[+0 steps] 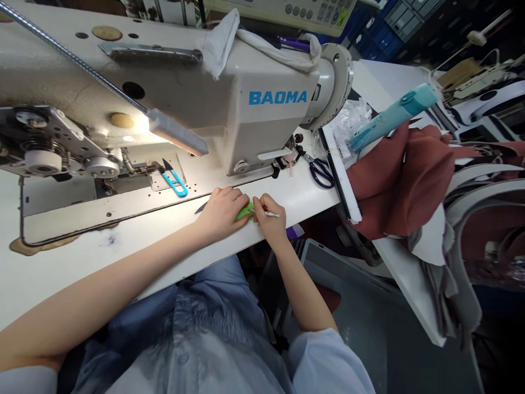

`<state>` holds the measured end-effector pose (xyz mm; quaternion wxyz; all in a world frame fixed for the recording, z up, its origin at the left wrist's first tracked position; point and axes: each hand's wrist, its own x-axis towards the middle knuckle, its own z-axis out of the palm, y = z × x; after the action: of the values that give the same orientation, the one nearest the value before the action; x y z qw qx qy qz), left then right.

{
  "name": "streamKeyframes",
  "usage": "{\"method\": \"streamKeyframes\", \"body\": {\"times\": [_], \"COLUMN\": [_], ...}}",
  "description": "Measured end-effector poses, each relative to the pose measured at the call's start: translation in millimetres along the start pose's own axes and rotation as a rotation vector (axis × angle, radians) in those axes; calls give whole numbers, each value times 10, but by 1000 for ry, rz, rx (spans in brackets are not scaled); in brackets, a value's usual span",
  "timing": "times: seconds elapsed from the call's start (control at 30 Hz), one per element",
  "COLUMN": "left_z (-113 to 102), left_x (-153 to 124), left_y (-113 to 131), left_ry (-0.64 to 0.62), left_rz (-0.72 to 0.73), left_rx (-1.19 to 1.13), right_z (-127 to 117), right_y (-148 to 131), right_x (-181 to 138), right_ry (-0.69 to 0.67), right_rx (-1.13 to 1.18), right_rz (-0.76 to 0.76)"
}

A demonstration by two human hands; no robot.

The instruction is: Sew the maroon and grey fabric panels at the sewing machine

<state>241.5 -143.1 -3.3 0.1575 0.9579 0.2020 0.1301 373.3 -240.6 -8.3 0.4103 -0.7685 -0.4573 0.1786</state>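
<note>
My left hand (223, 210) rests on the white table edge in front of the sewing machine, its fingers curled over a small bright green piece (245, 211). Between thumb and forefinger part of that piece shows; the rest is hidden under the hand. A dark pointed tip (200, 208) sticks out on the hand's left side; what it belongs to is covered. Close beside it, my right hand (270, 216) is closed in a pinch around a thin whitish pen (271, 214), whose point end is at the green piece. Blue thread snips (175, 180) lie on the machine bed, apart from both hands.
The BAOMA sewing machine (270, 126) stands behind the hands, with a lamp (178, 131) hanging low. Dark-handled scissors (321, 171) lie to the right. Beyond are reddish-brown material (402, 175) and a teal cylinder (394, 117). A grey bin (348, 306) sits below the table edge.
</note>
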Motion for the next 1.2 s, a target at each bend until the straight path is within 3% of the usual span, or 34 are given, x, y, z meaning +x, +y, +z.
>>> {"method": "streamKeyframes", "body": {"times": [0.37,0.8,1.2], "left_z": [13,105,-1], "left_x": [36,-1,-31], "left_y": [53,19,46], "left_ry": [-50,58,16], "left_rz": [-33,-95,-95], "left_rx": [123,22,-80], "right_z": [-13,-1,-31], "right_y": [-7,-18,2], "right_x": [-40,-18,-7], "right_ry": [135,98,40], "right_rx": [61,-9,105], "right_rz": [13,47,56]}}
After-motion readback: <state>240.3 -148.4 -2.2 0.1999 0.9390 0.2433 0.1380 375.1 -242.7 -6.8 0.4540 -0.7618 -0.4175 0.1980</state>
